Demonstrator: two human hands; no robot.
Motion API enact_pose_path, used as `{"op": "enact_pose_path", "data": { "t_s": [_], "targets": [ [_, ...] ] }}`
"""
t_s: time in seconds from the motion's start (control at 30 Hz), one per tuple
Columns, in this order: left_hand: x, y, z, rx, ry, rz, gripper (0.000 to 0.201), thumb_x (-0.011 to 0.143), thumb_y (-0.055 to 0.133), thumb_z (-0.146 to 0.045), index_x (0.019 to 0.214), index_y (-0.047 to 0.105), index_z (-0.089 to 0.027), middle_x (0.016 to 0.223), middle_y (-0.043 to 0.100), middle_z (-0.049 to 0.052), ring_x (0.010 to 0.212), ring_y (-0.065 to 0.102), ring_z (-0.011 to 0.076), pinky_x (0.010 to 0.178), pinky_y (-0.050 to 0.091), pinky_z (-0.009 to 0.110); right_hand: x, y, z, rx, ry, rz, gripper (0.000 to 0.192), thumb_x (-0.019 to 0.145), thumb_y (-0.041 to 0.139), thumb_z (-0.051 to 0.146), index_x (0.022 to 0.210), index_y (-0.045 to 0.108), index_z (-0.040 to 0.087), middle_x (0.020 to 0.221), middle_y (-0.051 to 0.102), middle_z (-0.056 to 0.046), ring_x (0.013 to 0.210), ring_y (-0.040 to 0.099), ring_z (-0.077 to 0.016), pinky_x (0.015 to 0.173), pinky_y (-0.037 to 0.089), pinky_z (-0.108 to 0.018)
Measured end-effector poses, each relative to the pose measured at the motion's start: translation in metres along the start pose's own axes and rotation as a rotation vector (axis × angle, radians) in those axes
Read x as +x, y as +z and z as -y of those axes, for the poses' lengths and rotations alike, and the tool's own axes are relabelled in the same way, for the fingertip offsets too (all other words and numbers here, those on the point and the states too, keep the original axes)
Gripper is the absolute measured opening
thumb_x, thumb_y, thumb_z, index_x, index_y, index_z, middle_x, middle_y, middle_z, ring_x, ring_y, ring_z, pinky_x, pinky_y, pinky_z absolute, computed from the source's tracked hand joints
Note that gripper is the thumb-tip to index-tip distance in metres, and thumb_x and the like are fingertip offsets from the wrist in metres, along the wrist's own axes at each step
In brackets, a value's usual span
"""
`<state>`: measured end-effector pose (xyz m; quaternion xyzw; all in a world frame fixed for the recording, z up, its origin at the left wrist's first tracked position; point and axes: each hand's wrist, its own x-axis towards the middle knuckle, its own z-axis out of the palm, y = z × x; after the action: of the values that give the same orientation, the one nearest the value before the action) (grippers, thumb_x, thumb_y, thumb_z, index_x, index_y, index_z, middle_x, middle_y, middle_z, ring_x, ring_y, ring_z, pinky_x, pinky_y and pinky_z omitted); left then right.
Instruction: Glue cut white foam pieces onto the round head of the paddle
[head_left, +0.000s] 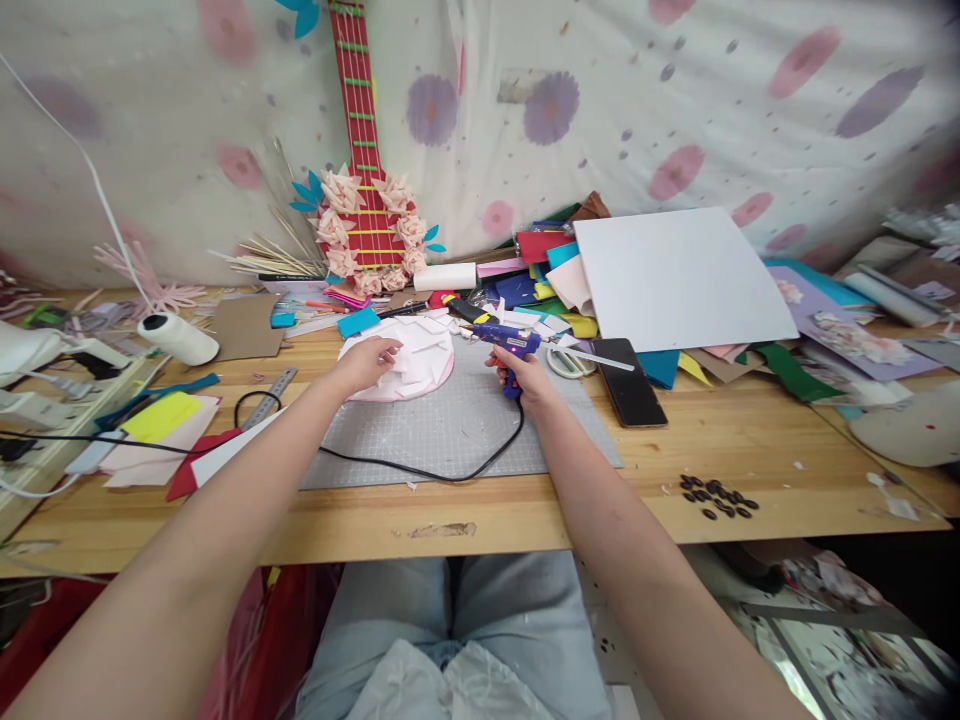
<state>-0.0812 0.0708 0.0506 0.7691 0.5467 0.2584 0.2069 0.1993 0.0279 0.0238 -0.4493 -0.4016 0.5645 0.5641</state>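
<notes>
A pink round disc (442,375) covered with pale folded paper pieces lies on the grey cutting mat (450,430). My left hand (369,360) rests on the disc's left side, fingers spread over the paper pieces. My right hand (523,378) grips the handle of a blue hot glue gun (504,342), whose nozzle points left toward the disc's right edge. The gun's black cord (420,468) loops across the mat toward the left.
A black phone (628,380) lies right of the mat. A big white sheet (675,275) tops piled coloured felt at the back right. A red paper guitar (365,200), white thread spool (178,338), metal ruler (270,397) and several dark beads (716,497) surround the work area.
</notes>
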Motion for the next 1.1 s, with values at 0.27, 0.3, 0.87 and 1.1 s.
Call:
{"op": "enact_pose_path", "data": {
  "t_s": [0.27, 0.3, 0.87, 1.1],
  "targets": [
    [0.001, -0.006, -0.011, 0.049, 0.068, -0.024, 0.039, 0.070, 0.052, -0.013, 0.108, 0.062, -0.018, 0.102, 0.066, 0.006, 0.085, 0.064, 0.0168, 0.083, 0.048, 0.033, 0.002, -0.001, 0.000, 0.054, 0.000, -0.026, 0.039, 0.053, 0.079, 0.047, 0.070, 0.061, 0.017, 0.068, 0.065, 0.000, 0.047, 0.043, -0.0046, 0.041, 0.037, -0.018],
    [0.001, -0.007, -0.014, 0.055, 0.070, -0.042, 0.039, 0.072, 0.051, -0.012, 0.109, 0.062, -0.018, 0.103, 0.065, 0.006, 0.086, 0.064, 0.0166, 0.084, 0.048, 0.032, 0.003, -0.002, 0.000, 0.067, -0.007, -0.045, 0.038, 0.053, 0.078, 0.047, 0.071, 0.061, 0.017, 0.067, 0.065, 0.000, 0.047, 0.043, -0.0044, 0.041, 0.037, -0.018],
    [-0.004, -0.001, -0.047, 0.529, 0.264, 0.368, 0.072, 0.062, 0.052, -0.009, 0.134, 0.044, -0.016, 0.128, 0.056, 0.007, 0.121, 0.048, 0.0228, 0.103, 0.037, 0.034, 0.015, -0.022, 0.004, 0.204, 0.001, -0.312, 0.030, 0.061, 0.076, 0.039, 0.071, 0.058, 0.017, 0.065, 0.064, 0.002, 0.042, 0.040, -0.0024, 0.036, 0.033, -0.015],
    [-0.008, -0.002, -0.040, 0.590, 0.341, 0.397, 0.069, 0.064, 0.056, -0.015, 0.132, 0.045, -0.014, 0.133, 0.052, 0.009, 0.124, 0.045, 0.0226, 0.106, 0.034, 0.032, 0.000, -0.009, 0.005, -0.155, 0.046, 0.073, 0.034, 0.058, 0.077, 0.045, 0.068, 0.063, 0.016, 0.068, 0.066, -0.003, 0.047, 0.043, -0.0056, 0.041, 0.037, -0.019]
  ]
}}
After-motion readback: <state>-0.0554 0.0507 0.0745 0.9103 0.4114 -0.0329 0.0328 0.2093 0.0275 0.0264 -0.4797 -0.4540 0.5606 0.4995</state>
